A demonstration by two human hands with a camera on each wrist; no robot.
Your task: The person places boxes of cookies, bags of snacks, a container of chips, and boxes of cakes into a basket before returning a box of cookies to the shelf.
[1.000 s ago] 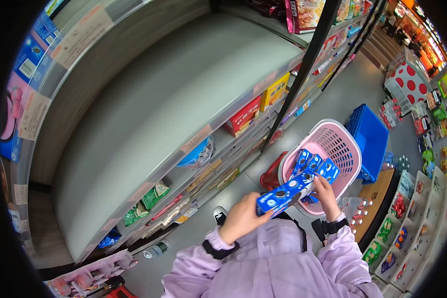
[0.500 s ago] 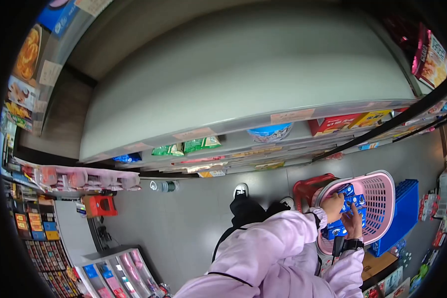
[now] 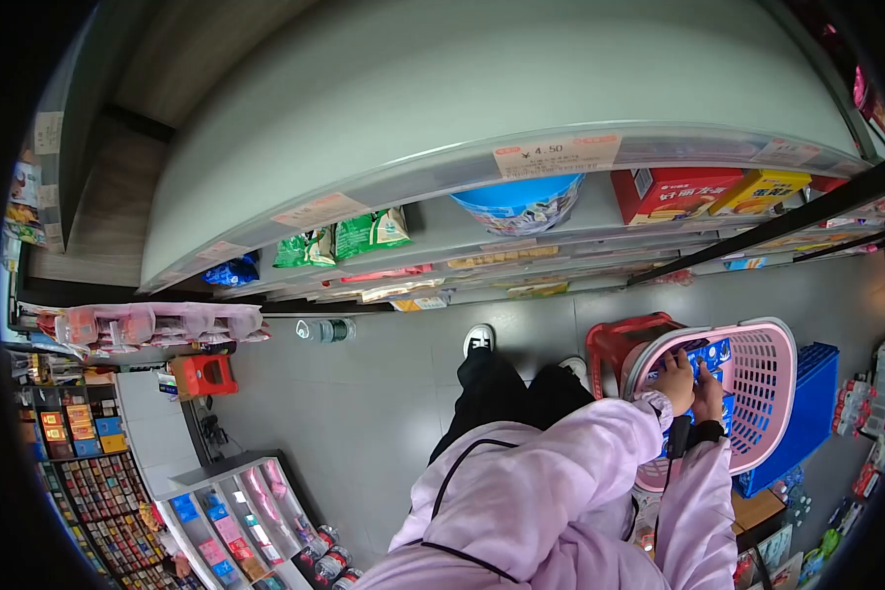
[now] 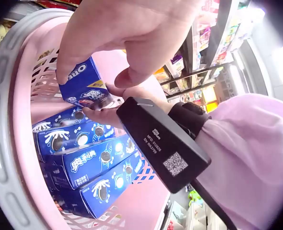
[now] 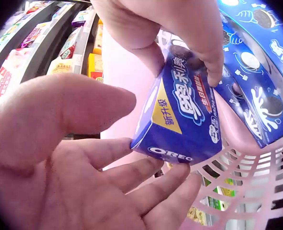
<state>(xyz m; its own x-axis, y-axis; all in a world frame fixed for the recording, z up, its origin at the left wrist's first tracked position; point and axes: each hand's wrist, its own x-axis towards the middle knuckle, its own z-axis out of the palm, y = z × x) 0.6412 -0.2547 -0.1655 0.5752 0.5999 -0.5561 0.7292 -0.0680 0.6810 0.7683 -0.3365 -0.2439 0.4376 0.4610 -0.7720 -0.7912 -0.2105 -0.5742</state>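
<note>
My left hand (image 3: pixel 674 383) reaches down into a pink plastic basket (image 3: pixel 789 393) and grips a blue Oreo box (image 4: pixel 81 84) between thumb and fingers. Close beside it is my right hand (image 3: pixel 708 395). In the right wrist view its fingers are extended, with the fingertips against the Oreo-lettered end of the box (image 5: pixel 179 110), and its thumb stands away from the box. Several more blue Oreo boxes (image 4: pixel 93 158) lie side by side in the basket. The head view mostly hides the gripped box behind my hands.
A red stool (image 3: pixel 619 339) stands left of the basket, and a blue crate (image 3: pixel 814 393) on its right. The store shelf edge (image 3: pixel 442 172) runs across in front, with red boxes (image 3: pixel 669 192) and green bags (image 3: pixel 372 234) below. A plastic bottle (image 3: pixel 326 330) lies on the floor.
A second ago both hands held the Oreo box over the basket's near side. They then went down inside it, and the right hand's fingers now lie against the box's end. The head view has turned.
</note>
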